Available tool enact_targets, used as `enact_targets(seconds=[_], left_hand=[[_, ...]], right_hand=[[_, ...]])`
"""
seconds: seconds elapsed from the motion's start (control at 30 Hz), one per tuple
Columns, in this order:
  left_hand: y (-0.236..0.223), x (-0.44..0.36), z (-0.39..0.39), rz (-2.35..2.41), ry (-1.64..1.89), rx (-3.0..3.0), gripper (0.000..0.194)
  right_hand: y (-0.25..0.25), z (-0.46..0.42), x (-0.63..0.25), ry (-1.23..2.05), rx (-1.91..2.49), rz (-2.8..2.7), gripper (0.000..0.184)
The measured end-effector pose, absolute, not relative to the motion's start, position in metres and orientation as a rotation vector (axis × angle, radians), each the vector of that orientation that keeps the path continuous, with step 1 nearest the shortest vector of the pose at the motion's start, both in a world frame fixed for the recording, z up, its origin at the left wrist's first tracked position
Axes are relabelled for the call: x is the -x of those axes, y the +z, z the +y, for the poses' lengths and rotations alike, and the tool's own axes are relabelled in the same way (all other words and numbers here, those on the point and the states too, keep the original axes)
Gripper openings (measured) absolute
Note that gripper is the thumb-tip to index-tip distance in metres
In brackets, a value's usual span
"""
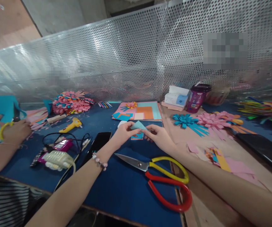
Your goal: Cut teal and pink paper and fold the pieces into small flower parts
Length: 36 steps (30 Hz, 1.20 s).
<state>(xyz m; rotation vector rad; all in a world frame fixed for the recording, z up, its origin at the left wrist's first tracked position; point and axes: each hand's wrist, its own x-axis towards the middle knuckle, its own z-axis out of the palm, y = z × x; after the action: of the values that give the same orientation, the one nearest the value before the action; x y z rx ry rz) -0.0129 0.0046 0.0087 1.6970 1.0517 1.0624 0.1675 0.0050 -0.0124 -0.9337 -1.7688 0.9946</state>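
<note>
A small piece of light blue paper (138, 125), apparently folded, is pinched between both hands above the dark blue tabletop. My left hand (124, 134) has its thumb and fingers on the paper's left side. From the right, my right hand (158, 135) grips the other side with its fingertips. Just beneath the paper lies a brighter blue paper piece (138, 136), partly covered. Large scissors (147, 167) with one yellow and one red handle rest nearer to me, blades slightly apart. Behind the hands sits a stack of coloured paper (150, 110) with a paper flower on it.
At the left, a co-worker's hand (16, 130) holds yellow-handled scissors by blue paper. A yellow glue gun (72, 125), tangled cables and a phone (98, 143) lie left of centre. Paper flowers (213, 119), a purple cup (197, 97) and another phone (266, 151) are at the right.
</note>
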Motion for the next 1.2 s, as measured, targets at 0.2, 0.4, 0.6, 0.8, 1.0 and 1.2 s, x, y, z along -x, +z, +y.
enact_targets(seconds=[0.2, 0.4, 0.6, 0.8, 1.0, 1.2], left_hand=[[0.009, 0.012, 0.003, 1.062, 1.048, -1.71, 0.027], [0.006, 0.013, 0.007, 1.101, 1.082, -1.804, 0.026], [0.003, 0.015, 0.011, 1.13, 1.152, -1.7, 0.027], [0.005, 0.012, 0.009, 1.104, 1.159, -1.596, 0.027], [0.002, 0.012, 0.008, 1.069, 1.101, -1.58, 0.024], [-0.003, 0.012, 0.012, 1.073, 1.086, -1.644, 0.029]], right_hand=[[-0.013, 0.005, -0.167, 1.024, 0.916, -1.765, 0.034], [-0.015, 0.006, -0.167, 1.038, 0.912, -1.774, 0.032], [-0.015, 0.009, -0.166, 1.106, 0.912, -1.76, 0.032], [-0.018, 0.015, -0.168, 1.202, 0.85, -1.69, 0.028], [-0.022, 0.02, -0.168, 1.267, 0.805, -1.535, 0.028], [-0.021, 0.019, -0.168, 1.284, 0.842, -1.541, 0.03]])
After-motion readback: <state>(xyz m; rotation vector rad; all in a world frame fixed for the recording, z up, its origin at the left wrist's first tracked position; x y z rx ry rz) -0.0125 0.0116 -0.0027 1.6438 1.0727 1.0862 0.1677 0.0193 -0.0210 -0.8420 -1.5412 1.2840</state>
